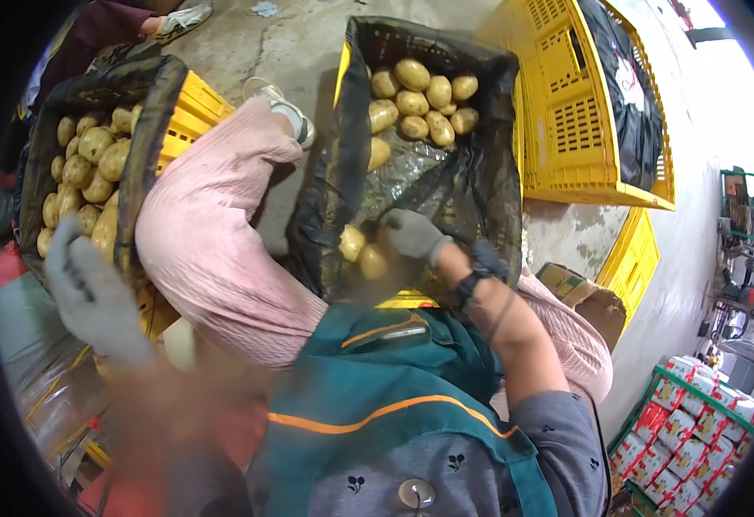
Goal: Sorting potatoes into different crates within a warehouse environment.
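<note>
My left hand [96, 291], in a grey glove, reaches over the near edge of the left crate, its fingers stretched out and nothing visible in them. Beneath and beyond its fingertips are many potatoes [96, 145] inside that black-lined yellow crate [186, 116]. My right hand [413, 236], gloved too, is low inside the middle black-lined crate [335, 161], its fingers curled. Blur hides whether it grips anything. Two potatoes [364, 253] lie just left of it. A cluster of potatoes [412, 102] rests at the crate's far end, on clear plastic film [402, 165].
A yellow crate [561, 123] with a black liner stands to the right, and another yellow crate [632, 265] lies nearer. An opened cardboard box [587, 300] sits by my right leg. Packed boxes [687, 433] are stacked at lower right. Another person's shoe [184, 22] shows at upper left.
</note>
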Motion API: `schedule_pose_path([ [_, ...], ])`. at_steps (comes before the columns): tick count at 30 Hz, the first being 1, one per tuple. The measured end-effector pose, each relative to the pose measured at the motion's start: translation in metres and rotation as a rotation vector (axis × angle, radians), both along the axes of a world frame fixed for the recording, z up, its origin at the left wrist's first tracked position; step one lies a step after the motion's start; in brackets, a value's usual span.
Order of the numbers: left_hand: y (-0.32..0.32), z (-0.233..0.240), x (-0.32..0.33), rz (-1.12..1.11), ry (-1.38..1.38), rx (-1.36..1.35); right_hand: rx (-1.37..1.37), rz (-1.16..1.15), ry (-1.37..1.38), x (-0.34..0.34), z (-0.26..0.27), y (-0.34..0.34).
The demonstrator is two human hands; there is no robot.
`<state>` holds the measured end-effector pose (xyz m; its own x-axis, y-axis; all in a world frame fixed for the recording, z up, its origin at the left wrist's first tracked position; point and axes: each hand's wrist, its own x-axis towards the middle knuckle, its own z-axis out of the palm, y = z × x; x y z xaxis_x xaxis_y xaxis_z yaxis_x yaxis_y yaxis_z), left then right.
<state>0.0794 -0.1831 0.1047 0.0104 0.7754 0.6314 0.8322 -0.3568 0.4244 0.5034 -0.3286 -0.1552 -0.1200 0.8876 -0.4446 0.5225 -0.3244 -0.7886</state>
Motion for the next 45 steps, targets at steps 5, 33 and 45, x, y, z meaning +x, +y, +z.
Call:
schedule_pose_path([
  [5, -0.049, -0.086, 0.203, -0.928, 0.334, -0.426, 0.306, 0.247, -0.118, -0.007, -0.107, -0.014],
  [33, -0.047, -0.078, 0.231, -0.945, -0.179, -1.544, -0.324, -0.398, 0.722, 0.061, 0.099, -0.002],
  [45, -0.062, -0.054, 0.164, -0.708, -0.608, -0.662, -0.116, -0.361, 1.314, -0.022, 0.199, 0.031],
])
